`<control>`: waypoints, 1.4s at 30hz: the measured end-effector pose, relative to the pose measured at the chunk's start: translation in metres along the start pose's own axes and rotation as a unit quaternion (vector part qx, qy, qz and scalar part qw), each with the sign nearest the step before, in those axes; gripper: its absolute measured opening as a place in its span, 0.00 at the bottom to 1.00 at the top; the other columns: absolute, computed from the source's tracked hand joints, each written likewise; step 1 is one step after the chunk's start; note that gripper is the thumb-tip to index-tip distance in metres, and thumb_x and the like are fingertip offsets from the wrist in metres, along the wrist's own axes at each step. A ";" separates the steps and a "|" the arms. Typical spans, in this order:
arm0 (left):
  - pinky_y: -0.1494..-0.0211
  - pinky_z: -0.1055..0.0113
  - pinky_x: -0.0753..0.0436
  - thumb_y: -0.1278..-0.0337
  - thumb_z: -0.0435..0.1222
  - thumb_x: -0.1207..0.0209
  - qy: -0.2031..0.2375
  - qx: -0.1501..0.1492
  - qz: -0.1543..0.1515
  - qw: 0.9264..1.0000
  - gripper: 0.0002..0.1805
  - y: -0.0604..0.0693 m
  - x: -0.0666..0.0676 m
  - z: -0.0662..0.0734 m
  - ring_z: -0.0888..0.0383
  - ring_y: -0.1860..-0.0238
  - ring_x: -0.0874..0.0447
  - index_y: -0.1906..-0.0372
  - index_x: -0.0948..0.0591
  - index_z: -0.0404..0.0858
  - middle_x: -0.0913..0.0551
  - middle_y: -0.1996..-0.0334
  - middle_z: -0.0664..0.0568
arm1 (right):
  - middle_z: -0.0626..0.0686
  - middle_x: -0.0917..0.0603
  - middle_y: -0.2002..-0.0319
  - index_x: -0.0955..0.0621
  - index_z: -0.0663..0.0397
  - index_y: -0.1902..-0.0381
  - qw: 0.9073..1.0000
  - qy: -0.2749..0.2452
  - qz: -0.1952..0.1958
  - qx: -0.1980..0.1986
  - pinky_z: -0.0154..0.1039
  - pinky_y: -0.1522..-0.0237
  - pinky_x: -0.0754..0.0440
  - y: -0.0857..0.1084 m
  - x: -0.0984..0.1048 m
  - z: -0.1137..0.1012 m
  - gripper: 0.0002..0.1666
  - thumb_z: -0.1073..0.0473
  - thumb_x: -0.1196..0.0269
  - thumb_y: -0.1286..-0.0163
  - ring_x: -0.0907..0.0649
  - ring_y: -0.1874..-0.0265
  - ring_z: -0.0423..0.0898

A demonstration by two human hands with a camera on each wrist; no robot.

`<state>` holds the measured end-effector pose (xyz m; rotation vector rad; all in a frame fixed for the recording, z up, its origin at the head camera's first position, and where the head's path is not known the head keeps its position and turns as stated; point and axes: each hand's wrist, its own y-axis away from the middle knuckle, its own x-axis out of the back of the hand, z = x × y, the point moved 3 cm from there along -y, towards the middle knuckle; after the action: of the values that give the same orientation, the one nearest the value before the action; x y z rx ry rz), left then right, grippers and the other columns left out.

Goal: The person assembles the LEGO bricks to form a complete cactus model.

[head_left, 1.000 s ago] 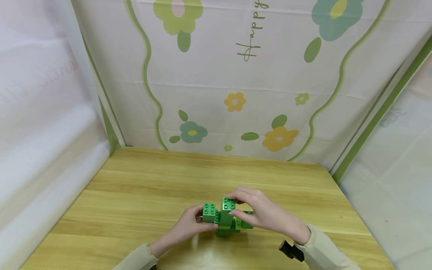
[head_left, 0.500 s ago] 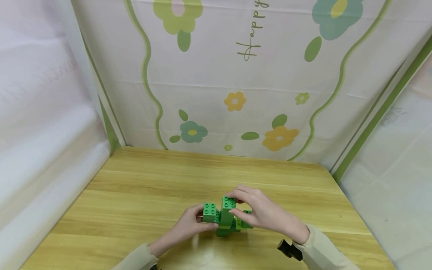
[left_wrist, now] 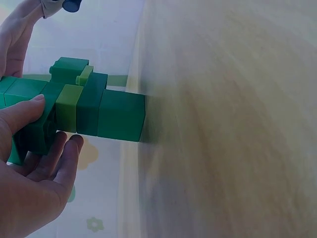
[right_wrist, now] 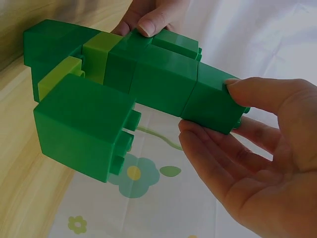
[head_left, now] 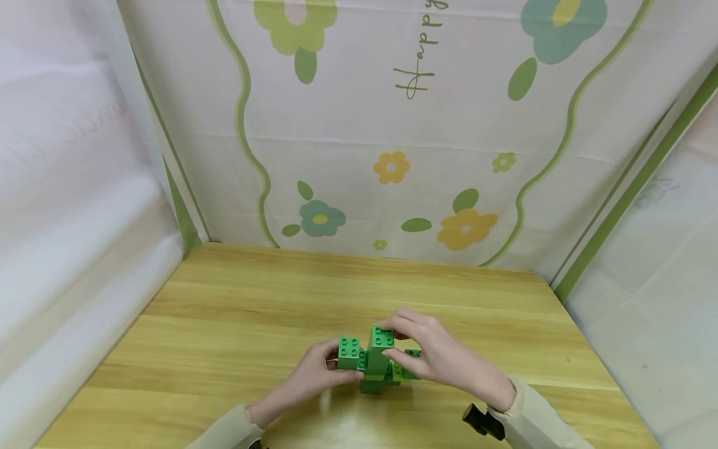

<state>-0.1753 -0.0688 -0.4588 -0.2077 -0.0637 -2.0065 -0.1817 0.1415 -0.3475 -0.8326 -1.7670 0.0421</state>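
A cactus-like stack of green toy building bricks [head_left: 377, 366] stands upright on the table, a central column with an arm of bricks on either side. Light green bricks [left_wrist: 69, 101] sit among the darker ones. My left hand [head_left: 321, 369] grips the stack at its left arm, thumb in front and fingers behind. At the top of the column my right hand [head_left: 432, 346] pinches the uppermost brick [right_wrist: 213, 99] between thumb and fingers. That brick sits flush on the one under it. The right arm's studded brick [right_wrist: 84, 126] shows below the right hand.
The wooden table [head_left: 252, 299] stretches around the stack. A white cloth with printed flowers [head_left: 359, 125] rises behind the table's far edge, and further pale cloth walls [head_left: 73, 206] flank both sides. A dark wrist device [head_left: 483, 421] is by the right sleeve.
Both hands keep their hold, and the brick stack stays almost in place. The view has shifted very slightly.
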 end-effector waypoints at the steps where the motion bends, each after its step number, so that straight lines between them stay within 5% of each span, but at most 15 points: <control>1: 0.50 0.71 0.13 0.47 0.35 0.30 -0.001 -0.001 0.000 1.000 0.30 0.000 0.000 0.000 0.57 0.54 0.13 0.40 0.24 0.29 0.17 0.49 0.38 | 0.46 0.17 0.58 0.20 0.56 0.46 1.000 -0.001 0.003 0.000 0.30 0.60 0.13 0.000 0.000 0.000 0.18 0.60 0.33 0.33 0.17 0.62 0.35; 24: 0.50 0.70 0.13 0.47 0.36 0.30 0.007 -0.003 -0.007 1.000 0.29 0.002 -0.001 0.001 0.62 0.55 0.13 0.40 0.24 0.30 0.17 0.49 0.38 | 0.50 0.15 0.55 0.22 0.58 0.42 0.999 -0.005 0.038 0.021 0.28 0.57 0.13 0.006 -0.004 -0.003 0.24 0.63 0.31 0.36 0.15 0.60 0.40; 31: 0.50 0.70 0.12 0.47 0.35 0.29 0.010 0.000 -0.004 1.000 0.29 0.002 -0.002 0.001 0.58 0.54 0.13 0.40 0.24 0.30 0.16 0.49 0.38 | 0.51 0.15 0.50 0.24 0.55 0.38 0.999 -0.021 0.025 -0.002 0.37 0.56 0.11 0.008 -0.001 -0.001 0.26 0.60 0.33 0.34 0.14 0.56 0.42; 42: 0.49 0.70 0.13 0.49 0.36 0.29 0.007 0.008 0.001 1.000 0.31 0.002 0.000 0.000 0.51 0.52 0.13 0.40 0.25 0.29 0.17 0.49 0.37 | 0.44 0.15 0.53 0.24 0.51 0.37 0.998 0.003 0.038 -0.046 0.35 0.53 0.13 0.030 0.008 0.014 0.28 0.59 0.32 0.35 0.17 0.56 0.36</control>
<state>-0.1738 -0.0692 -0.4590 -0.1836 -0.0715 -2.0046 -0.1797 0.1732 -0.3589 -0.9657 -1.7421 0.0094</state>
